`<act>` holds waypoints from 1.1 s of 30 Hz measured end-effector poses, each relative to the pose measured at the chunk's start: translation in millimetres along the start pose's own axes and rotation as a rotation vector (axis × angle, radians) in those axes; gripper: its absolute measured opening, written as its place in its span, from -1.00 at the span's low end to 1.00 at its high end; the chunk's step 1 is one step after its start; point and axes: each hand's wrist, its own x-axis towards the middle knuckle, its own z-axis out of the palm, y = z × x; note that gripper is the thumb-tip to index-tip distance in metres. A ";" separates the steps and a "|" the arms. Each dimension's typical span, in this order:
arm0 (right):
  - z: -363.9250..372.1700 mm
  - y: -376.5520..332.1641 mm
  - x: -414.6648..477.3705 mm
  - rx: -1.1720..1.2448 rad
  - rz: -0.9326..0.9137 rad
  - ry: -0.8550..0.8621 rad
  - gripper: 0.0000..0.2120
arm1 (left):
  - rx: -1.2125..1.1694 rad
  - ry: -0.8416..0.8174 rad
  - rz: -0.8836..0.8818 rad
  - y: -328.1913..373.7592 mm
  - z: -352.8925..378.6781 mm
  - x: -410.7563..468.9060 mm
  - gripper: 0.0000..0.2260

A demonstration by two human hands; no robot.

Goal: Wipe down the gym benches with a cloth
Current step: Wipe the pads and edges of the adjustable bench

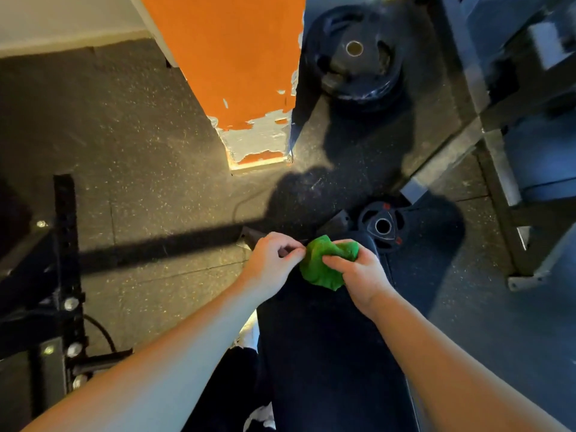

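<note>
A black padded gym bench [327, 353] runs from the bottom of the head view up to its far end near the middle. Over that far end both my hands hold a crumpled green cloth [321, 269]. My right hand [358, 275] grips the bunched cloth from the right, fingers curled into it. My left hand [274, 260] pinches the cloth's left edge between thumb and fingertips. The cloth hangs just above the pad; whether it touches the pad I cannot tell.
An orange pillar [240, 73] with peeling paint stands ahead. A small weight plate [383, 226] lies on the floor just past the bench end, a larger one [355, 51] farther back. A black rack frame [62, 275] is at left, a metal machine frame [505, 182] at right.
</note>
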 end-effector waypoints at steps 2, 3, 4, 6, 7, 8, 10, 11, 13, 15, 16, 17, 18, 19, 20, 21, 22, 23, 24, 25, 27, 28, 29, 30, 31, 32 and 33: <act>-6.8 -17.0 18.5 -0.223 -0.087 0.081 -0.81 | 0.018 0.103 -0.063 -7.8 -0.8 12.9 -0.91; -9.7 -27.1 26.7 -0.327 -0.140 0.120 -0.79 | 0.056 0.138 -0.094 -13.3 -1.9 18.3 -0.94; -12.7 -35.3 35.5 -0.425 -0.193 0.150 -0.77 | 0.103 0.156 -0.120 -20.2 -3.2 22.9 -0.95; -16.5 -45.5 53.0 -0.620 -0.272 0.174 -0.73 | 0.212 0.146 -0.173 -35.5 -5.0 30.3 -0.87; -16.8 -46.8 60.8 -0.720 -0.283 0.164 -0.70 | 0.247 0.131 -0.204 -42.7 -6.3 31.7 -0.83; -17.1 -45.2 67.7 -0.812 -0.269 0.144 -0.69 | 0.255 0.124 -0.231 -48.3 -7.4 31.9 -0.81; -16.9 -35.4 77.2 -0.995 -0.190 0.081 -0.70 | 0.225 0.112 -0.268 -57.6 -8.8 30.2 -0.79; -16.3 -30.7 78.4 -1.079 -0.161 0.047 -0.72 | 0.205 0.108 -0.279 -61.9 -9.3 29.1 -0.79; -14.5 -26.3 77.4 -1.159 -0.154 0.000 -0.79 | 0.154 0.113 -0.294 -67.3 -11.0 25.1 -0.79; -12.7 -27.6 77.1 -1.148 -0.140 -0.018 -0.70 | 0.107 0.116 -0.321 -69.9 -13.7 19.8 -0.80; -10.6 -29.6 77.1 -1.140 -0.116 -0.021 -0.64 | 0.089 0.113 -0.333 -72.2 -14.9 17.8 -0.80; -8.4 -30.4 78.6 -1.141 -0.104 -0.030 -0.63 | 0.076 0.105 -0.341 -75.7 -16.2 16.3 -0.80; -5.0 -29.8 80.3 -1.156 -0.109 -0.043 -0.66 | 0.065 0.094 -0.346 -78.2 -17.2 15.5 -0.80; 0.7 -28.5 82.2 -1.180 -0.120 -0.057 -0.71 | 0.057 0.082 -0.349 -80.7 -18.2 15.2 -0.80; 10.1 -25.6 84.3 -1.202 -0.123 -0.074 -0.77 | 0.048 0.076 -0.352 -82.6 -19.3 15.3 -0.80; 23.6 -22.9 85.2 -1.205 -0.122 -0.099 -0.79 | 0.032 0.075 -0.359 -83.4 -19.9 16.1 -0.80; 39.9 -19.9 85.2 -1.195 -0.124 -0.135 -0.80 | 0.009 0.078 -0.374 -83.6 -19.7 17.2 -0.81; 58.2 -16.8 83.9 -1.178 -0.147 -0.174 -0.81 | -0.018 0.088 -0.395 -83.3 -19.6 17.5 -0.81; 75.6 -13.1 82.4 -1.166 -0.175 -0.214 -0.83 | -0.041 0.098 -0.423 -83.2 -19.4 17.7 -0.81; 88.4 -10.6 81.1 -1.156 -0.195 -0.252 -0.84 | -0.054 0.110 -0.446 -82.9 -18.9 17.7 -0.81; 89.3 -9.2 83.0 -1.161 -0.210 -0.283 -0.83 | -0.046 0.121 -0.475 -83.4 -19.7 18.6 -0.83; 78.5 -11.2 84.4 -1.181 -0.203 -0.271 -0.82 | -0.043 0.117 -0.479 -83.3 -20.4 18.2 -0.84; 63.3 -15.0 85.4 -1.204 -0.195 -0.251 -0.82 | -0.044 0.113 -0.476 -81.9 -22.1 17.2 -0.84; 46.3 -19.1 86.8 -1.226 -0.180 -0.221 -0.82 | -0.047 0.106 -0.472 -80.8 -23.8 16.3 -0.83; 27.8 -23.0 88.3 -1.250 -0.155 -0.182 -0.82 | -0.053 0.098 -0.467 -80.0 -25.2 15.5 -0.83; 9.6 -27.6 89.4 -1.275 -0.120 -0.146 -0.83 | -0.061 0.096 -0.465 -79.5 -26.0 15.0 -0.84; -5.5 -31.7 90.6 -1.298 -0.087 -0.109 -0.83 | -0.070 0.097 -0.467 -79.1 -26.5 14.4 -0.84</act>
